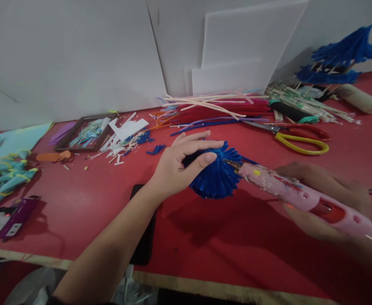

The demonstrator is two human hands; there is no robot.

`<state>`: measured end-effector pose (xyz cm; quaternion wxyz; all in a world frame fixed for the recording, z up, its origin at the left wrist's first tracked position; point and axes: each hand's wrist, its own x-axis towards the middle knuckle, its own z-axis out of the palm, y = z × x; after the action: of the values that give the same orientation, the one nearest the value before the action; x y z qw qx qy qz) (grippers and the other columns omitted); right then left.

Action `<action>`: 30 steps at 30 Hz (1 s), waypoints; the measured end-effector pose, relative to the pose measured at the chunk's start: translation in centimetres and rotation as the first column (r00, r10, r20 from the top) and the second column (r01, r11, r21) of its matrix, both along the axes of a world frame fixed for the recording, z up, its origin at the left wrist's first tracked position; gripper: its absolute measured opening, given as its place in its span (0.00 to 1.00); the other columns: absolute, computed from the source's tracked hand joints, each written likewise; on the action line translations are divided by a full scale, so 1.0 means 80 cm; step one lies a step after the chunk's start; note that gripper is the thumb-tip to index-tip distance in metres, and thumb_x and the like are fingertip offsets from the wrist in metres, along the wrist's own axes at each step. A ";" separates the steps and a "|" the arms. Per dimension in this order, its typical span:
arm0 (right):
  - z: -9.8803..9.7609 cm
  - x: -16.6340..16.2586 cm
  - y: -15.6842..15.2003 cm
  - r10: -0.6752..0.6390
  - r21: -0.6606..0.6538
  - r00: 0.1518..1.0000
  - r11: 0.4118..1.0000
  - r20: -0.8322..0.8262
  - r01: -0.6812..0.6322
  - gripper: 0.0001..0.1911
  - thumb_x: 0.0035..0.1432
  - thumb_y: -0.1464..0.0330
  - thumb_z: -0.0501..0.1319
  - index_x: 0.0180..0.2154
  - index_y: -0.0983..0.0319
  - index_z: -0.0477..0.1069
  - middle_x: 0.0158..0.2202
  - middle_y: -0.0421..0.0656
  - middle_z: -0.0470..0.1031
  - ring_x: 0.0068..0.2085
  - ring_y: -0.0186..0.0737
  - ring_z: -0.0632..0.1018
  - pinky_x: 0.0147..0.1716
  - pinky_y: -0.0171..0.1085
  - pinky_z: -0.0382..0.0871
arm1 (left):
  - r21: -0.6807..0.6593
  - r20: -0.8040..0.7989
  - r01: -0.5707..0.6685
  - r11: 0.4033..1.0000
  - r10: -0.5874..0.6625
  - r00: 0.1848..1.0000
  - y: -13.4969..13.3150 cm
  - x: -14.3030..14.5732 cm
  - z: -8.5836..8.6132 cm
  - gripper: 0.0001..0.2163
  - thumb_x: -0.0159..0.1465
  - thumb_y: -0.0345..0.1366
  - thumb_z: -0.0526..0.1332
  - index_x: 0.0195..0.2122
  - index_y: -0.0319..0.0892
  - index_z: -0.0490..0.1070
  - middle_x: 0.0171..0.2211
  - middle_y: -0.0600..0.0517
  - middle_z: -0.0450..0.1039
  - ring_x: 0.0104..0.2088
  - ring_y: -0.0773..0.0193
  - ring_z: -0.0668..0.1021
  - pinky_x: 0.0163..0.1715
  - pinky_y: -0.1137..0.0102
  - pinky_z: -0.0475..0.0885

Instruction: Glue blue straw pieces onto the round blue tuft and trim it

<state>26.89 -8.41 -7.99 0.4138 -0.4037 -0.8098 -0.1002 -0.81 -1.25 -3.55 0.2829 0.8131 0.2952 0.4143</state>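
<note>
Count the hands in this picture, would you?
2: the left hand is at centre, holding the blue fringed piece; the right hand, partly hidden, is around the pink glue gun.

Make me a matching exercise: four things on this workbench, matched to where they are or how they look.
1. Pink glue gun
2. Smartphone
3. Blue fringed chenille piece
4. Scissors

A. Held in the left hand
B. Red and yellow handles
C. Partly covered by the left forearm
D. Held in the right hand

Pairs: 1-D, 2-C, 3-A, 4-B
</note>
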 end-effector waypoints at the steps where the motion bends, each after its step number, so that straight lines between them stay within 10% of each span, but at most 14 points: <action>1: 0.002 -0.002 0.000 0.004 0.003 1.000 1.000 0.003 -0.004 0.06 0.64 0.65 0.60 0.44 0.55 0.69 0.33 0.41 0.79 0.25 0.37 0.76 0.21 0.38 0.66 | -0.001 -0.001 0.001 1.000 -0.001 1.000 -0.001 0.000 0.000 0.14 0.71 0.47 0.62 0.50 0.49 0.82 0.52 0.48 0.84 0.62 0.52 0.78 0.67 0.52 0.65; 30: 0.006 -0.005 -0.002 -0.024 -0.011 0.999 1.000 -0.024 0.024 0.01 0.64 0.68 0.57 0.38 0.55 0.66 0.29 0.39 0.75 0.26 0.36 0.77 0.23 0.37 0.67 | -0.031 0.026 0.017 0.999 -0.016 1.000 0.000 0.002 0.001 0.13 0.72 0.47 0.62 0.49 0.50 0.83 0.51 0.49 0.84 0.61 0.53 0.79 0.65 0.55 0.72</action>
<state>26.47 -8.60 -7.51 0.4203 -0.4168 -0.8003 -0.0959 -0.64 -1.29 -3.50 0.3027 0.8057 0.2911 0.4178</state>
